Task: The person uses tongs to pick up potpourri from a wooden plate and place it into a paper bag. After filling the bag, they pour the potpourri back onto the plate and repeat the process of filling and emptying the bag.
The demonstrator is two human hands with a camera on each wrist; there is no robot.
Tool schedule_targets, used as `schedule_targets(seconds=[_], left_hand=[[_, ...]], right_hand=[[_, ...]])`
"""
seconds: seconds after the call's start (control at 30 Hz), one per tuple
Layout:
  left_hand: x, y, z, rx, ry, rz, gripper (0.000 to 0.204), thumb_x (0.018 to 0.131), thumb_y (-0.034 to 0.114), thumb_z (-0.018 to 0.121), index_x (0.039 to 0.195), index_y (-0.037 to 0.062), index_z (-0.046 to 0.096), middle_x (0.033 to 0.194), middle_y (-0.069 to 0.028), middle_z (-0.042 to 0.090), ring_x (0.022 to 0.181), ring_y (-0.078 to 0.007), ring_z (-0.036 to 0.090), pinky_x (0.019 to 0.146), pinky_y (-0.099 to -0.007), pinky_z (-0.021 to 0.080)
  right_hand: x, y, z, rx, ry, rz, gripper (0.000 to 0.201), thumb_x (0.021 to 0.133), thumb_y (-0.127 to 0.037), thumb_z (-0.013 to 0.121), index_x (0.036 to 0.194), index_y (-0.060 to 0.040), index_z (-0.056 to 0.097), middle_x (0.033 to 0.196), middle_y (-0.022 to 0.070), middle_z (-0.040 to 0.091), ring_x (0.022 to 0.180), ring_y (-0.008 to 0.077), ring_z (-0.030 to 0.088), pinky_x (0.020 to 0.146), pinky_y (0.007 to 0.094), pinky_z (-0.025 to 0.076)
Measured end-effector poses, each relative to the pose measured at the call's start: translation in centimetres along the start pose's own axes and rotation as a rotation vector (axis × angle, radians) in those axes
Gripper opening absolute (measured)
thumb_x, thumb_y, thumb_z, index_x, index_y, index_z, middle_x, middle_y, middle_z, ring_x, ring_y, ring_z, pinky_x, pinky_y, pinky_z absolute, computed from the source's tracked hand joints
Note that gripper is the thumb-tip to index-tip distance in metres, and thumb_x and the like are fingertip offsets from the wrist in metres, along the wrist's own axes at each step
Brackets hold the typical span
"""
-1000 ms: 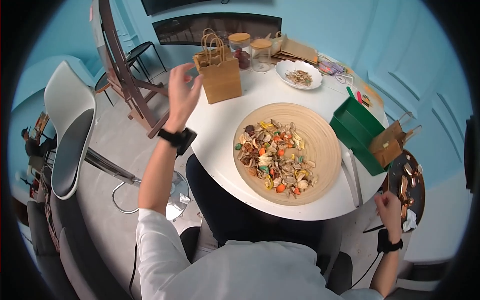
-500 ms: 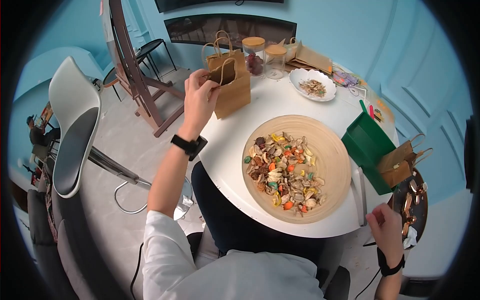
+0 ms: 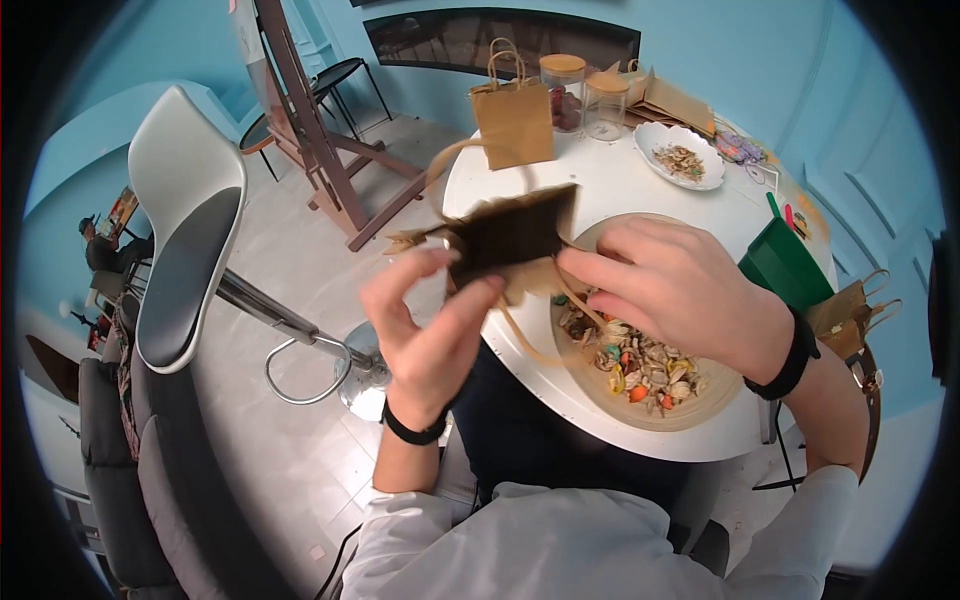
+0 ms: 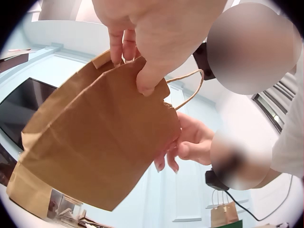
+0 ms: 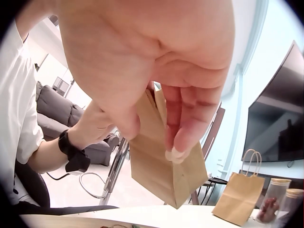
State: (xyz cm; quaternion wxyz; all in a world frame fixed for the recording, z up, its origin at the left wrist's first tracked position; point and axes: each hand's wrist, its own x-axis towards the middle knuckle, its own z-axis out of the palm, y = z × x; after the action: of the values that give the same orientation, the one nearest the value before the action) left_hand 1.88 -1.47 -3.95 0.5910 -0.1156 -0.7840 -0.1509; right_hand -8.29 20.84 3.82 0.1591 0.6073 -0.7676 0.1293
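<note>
In front of me a small brown kraft paper bag [image 3: 512, 238] is held off the table, its dark mouth tilted up toward the head view and its twisted handles spread out. My left hand [image 3: 425, 325] pinches its rim on the left, thumb outside and fingers inside in the left wrist view. At the opposite side my right hand [image 3: 690, 290] grips the bag's edge between thumb and fingers. Partly behind the bag and right hand lies a round wooden plate [image 3: 705, 410] with dried potpourri [image 3: 650, 365] on it.
Another paper bag [image 3: 517, 125] stands at the back, beside two lidded glass jars [image 3: 605, 108]. A white scalloped dish [image 3: 712, 172] holds small dried bits. To the right are a green box [image 3: 790, 265] and further paper bags [image 3: 845, 315]. A white bar chair [image 3: 185, 230] stands left.
The left hand has brought the front paper bag from the table's back left toward me. My right hand has come up from the lower right and taken the bag's other side.
</note>
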Motion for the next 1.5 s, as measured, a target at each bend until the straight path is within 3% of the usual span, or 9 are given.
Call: schedule_targets(seconds=[0.17,0.27,0.33,0.43,0.67,0.77,1.03,1.3,1.5], left_hand=[[-3.4,1.2,-1.2,0.045,-0.037,0.142,0.030,0.067,0.022,0.086,0.093,0.0126,0.073,0.118,-0.0115,0.054,0.104,-0.0267,0.056,0.085,-0.0355,0.047],[-6.8,1.4,-1.0,-0.207,0.346,-0.059,0.064,0.075,0.046,0.082,0.120,0.0073,0.060,0.131,-0.0145,0.048,0.108,-0.0256,0.055,0.091,-0.0380,0.048],[-8.2,1.5,-0.5,-0.549,0.472,-0.689,0.091,0.076,0.065,0.072,0.136,0.0046,0.040,0.140,-0.0169,0.041,0.112,-0.0260,0.054,0.099,-0.0429,0.046],[-8.8,1.1,-1.5,-1.224,0.112,-1.179,0.107,0.075,0.076,0.064,0.149,0.0068,0.028,0.147,-0.0184,0.039,0.125,-0.0307,0.050,0.110,-0.0431,0.038],[-12.1,0.7,0.1,-1.905,-0.220,-1.082,0.114,0.077,0.070,0.066,0.156,0.0087,0.010,0.151,-0.0220,0.036,0.140,-0.0335,0.038,0.115,-0.0459,0.035],[-14.1,1.1,1.2,-1.683,-0.194,-1.701,0.117,0.075,0.066,0.070,0.156,0.0077,0.009,0.150,-0.0214,0.037,0.137,-0.0315,0.042,0.115,-0.0449,0.036],[-15.7,0.1,-0.6,-1.848,-0.107,-1.302,0.126,0.066,0.062,0.077,0.154,-0.0001,0.011,0.148,-0.0162,0.040,0.135,-0.0249,0.043,0.114,-0.0371,0.035],[-15.1,0.4,-2.0,-1.795,-0.195,-1.430,0.121,0.060,0.053,0.080,0.153,0.0040,0.019,0.147,-0.0148,0.040,0.136,-0.0265,0.043,0.114,-0.0398,0.036],[-17.9,0.0,-0.8,-1.887,-0.133,-1.372,0.121,0.057,0.055,0.083,0.151,0.0067,0.023,0.148,-0.0140,0.039,0.137,-0.0280,0.041,0.114,-0.0409,0.035]], right_hand=[[-1.7,-0.5,0.3,-0.059,-0.025,-0.077,0.015,0.075,-0.012,0.066,0.086,-0.0060,0.059,0.077,0.0054,0.053,0.074,0.0229,0.058,0.065,0.0346,0.049],[-2.8,-1.7,0.2,-0.060,0.034,-0.084,0.017,0.074,-0.012,0.064,0.089,-0.0049,0.061,0.076,0.0038,0.052,0.071,0.0201,0.056,0.061,0.0326,0.048],[-3.4,-2.6,0.0,-0.063,0.024,-0.078,0.020,0.074,-0.012,0.064,0.092,-0.0039,0.063,0.077,0.0035,0.053,0.071,0.0192,0.056,0.060,0.0313,0.048],[-3.9,-3.7,0.8,-0.034,0.040,-0.091,0.026,0.074,-0.012,0.063,0.097,-0.0020,0.065,0.079,0.0034,0.055,0.072,0.0180,0.057,0.059,0.0296,0.048],[-3.8,-6.0,2.8,0.182,0.045,-0.109,0.038,0.067,-0.005,0.072,0.104,-0.0001,0.068,0.084,0.0092,0.061,0.072,0.0236,0.061,0.058,0.0329,0.050],[-3.9,-6.3,2.9,0.239,-0.005,-0.094,0.041,0.067,-0.004,0.071,0.108,-0.0015,0.069,0.084,0.0074,0.059,0.071,0.0229,0.060,0.059,0.0326,0.050],[-3.0,-6.2,-0.8,0.085,0.033,-0.036,0.046,0.068,-0.005,0.067,0.114,-0.0055,0.067,0.088,0.0065,0.056,0.078,0.0248,0.059,0.067,0.0331,0.051],[-0.8,-5.9,-1.3,0.954,-0.588,0.182,0.041,0.090,-0.013,0.062,0.126,0.0041,0.052,0.116,0.0203,0.060,0.103,0.0332,0.063,0.083,0.0366,0.053],[-1.0,-6.1,0.1,0.817,-0.439,0.206,0.065,0.089,-0.030,0.067,0.136,0.0050,0.038,0.128,0.0272,0.050,0.107,0.0440,0.058,0.087,0.0446,0.050]])
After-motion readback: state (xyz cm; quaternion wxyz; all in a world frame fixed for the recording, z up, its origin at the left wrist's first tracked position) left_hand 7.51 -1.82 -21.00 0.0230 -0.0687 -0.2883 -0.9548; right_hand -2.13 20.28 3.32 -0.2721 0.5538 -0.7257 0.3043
